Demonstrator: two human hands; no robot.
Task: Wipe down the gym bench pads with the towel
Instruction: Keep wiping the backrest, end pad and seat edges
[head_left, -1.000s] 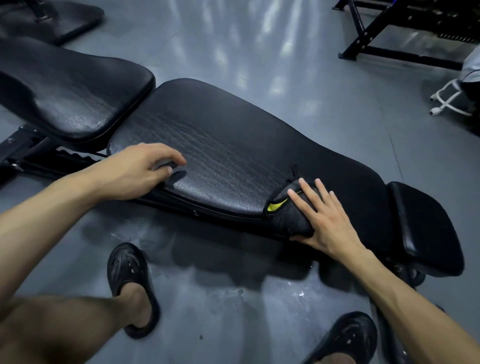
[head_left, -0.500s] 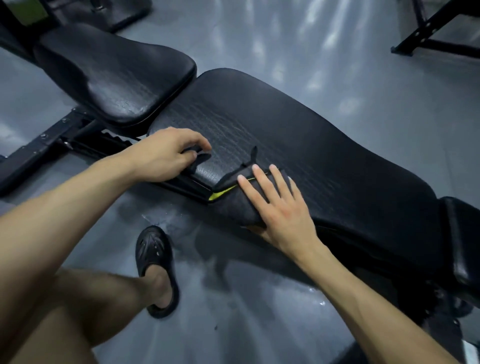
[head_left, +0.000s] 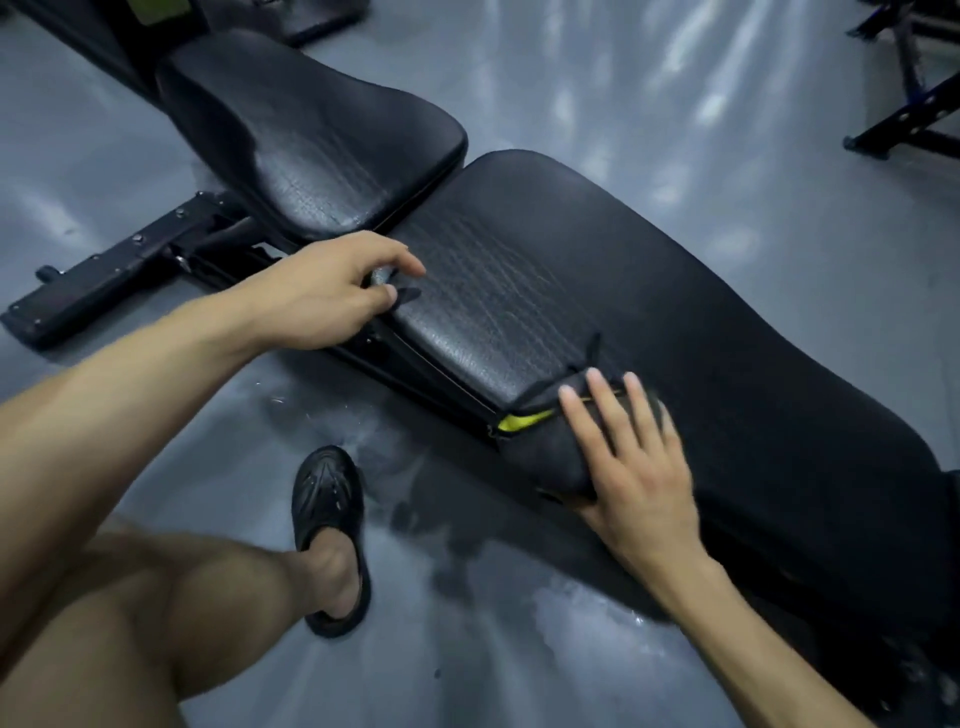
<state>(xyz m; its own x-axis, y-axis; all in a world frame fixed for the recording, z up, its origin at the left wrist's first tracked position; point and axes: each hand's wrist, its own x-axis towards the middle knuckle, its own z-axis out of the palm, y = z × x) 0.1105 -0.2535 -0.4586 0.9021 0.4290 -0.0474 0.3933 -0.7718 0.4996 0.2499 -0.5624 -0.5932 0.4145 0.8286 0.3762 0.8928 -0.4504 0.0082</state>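
1. Head view, hands: the right hand (head_left: 631, 467) lies flat, fingers straight, pressing the dark towel (head_left: 550, 447) with its yellow tag onto the near edge of the long back pad (head_left: 649, 312), at about five o'clock in the frame. The left hand (head_left: 332, 291) sits at about nine o'clock from the towel, fingers curled over the pad's near corner; it seems to pinch a small dark tab there, though I cannot tell exactly what it is.

2. Head view, change: over the last second the towel first slid along the near edge toward the left hand, almost meeting it, and now lies further from it again. The left hand has kept its place on the corner.

3. Head view, meaning: this reads as back-and-forth strokes along the front edge, so that strip is probably getting covered. The pad's far side and the seat pad (head_left: 311, 135) at eleven o'clock look untouched by the towel now, so I judge much wiping remains.

4. Head view, surroundings: a black sandal (head_left: 327, 499) stands on the grey floor (head_left: 623, 78) below the bench.
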